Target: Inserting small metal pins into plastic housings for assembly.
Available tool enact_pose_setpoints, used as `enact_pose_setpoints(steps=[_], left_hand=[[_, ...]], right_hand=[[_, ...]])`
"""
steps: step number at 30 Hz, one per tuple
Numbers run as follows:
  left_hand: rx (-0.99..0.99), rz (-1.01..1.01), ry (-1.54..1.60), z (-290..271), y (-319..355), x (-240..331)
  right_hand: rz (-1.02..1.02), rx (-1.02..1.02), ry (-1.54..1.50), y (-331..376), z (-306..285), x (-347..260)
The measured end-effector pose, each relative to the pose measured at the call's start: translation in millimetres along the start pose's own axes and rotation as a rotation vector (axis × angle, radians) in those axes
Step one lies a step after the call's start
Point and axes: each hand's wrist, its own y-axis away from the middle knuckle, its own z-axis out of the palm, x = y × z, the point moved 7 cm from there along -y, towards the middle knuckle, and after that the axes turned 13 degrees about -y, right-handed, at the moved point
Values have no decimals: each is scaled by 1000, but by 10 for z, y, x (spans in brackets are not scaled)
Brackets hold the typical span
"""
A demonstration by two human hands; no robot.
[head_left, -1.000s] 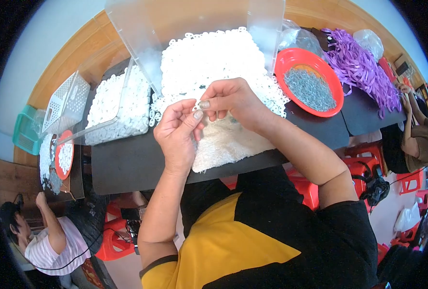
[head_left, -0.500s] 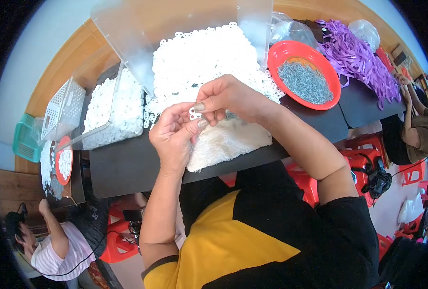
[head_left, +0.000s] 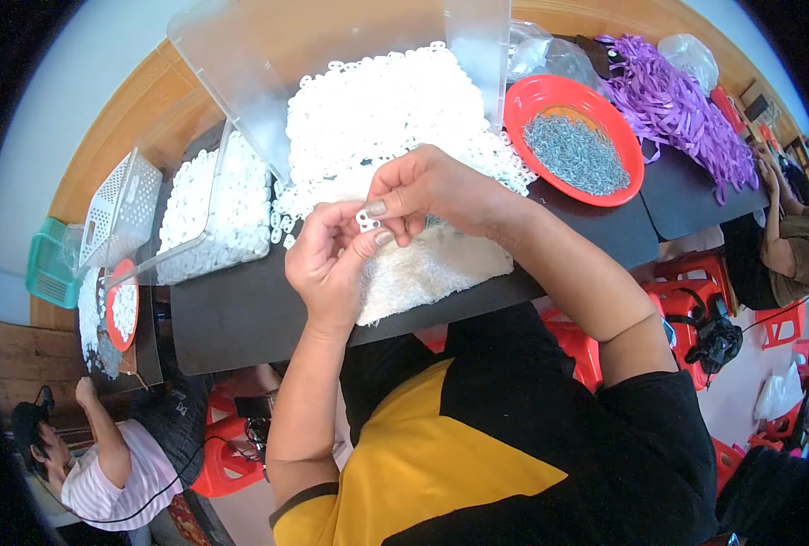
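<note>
A small white plastic piece with round holes [head_left: 367, 220] is pinched between my two hands, above a cream towel [head_left: 436, 282]. My left hand [head_left: 322, 268] grips it from the left and below with thumb and fingers. From the right, my right hand [head_left: 422, 187] has its thumb and bent fingers closed on the piece's top edge. Dark spots show in some of its holes; I cannot tell what they are. Just beyond my hands lies a heap of similar white pieces [head_left: 377, 114], spilling out of a clear plastic bin [head_left: 231, 64].
A red bowl [head_left: 636, 155] of small metal screws [head_left: 575, 150] stands to the right, with purple ribbons [head_left: 677, 118] beyond. Another clear bin [head_left: 206, 227] of white pieces is at left. A person [head_left: 113, 464] sits lower left; another person [head_left: 791, 241] sits far right.
The white piece has tilted a little between my fingers, and dark spots now show in its holes. Both hands stay in nearly the same place.
</note>
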Motion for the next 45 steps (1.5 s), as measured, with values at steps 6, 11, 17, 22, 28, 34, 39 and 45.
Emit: enact_pose_setpoints(steps=[6, 11, 17, 22, 28, 34, 39, 45], left_hand=[[55, 118, -101, -55, 27, 38], [71, 217, -143, -34, 28, 111], [77, 281, -166, -24, 48, 125], [46, 255, -69, -18, 36, 52], [28, 226, -82, -22, 10, 6], [56, 176, 104, 18, -11, -52], [103, 201, -57, -27, 47, 81], [279, 146, -165, -535, -8, 428]], right_hand=[[26, 4, -104, 17, 88, 67], [15, 9, -143, 35, 92, 89], [11, -21, -170, 51, 105, 86], [66, -39, -183, 39, 116, 131], [94, -104, -225, 14, 119, 158], [37, -56, -249, -18, 106, 138], [-11, 8, -134, 16, 66, 29], [-414, 39, 175, 396, 251, -598]])
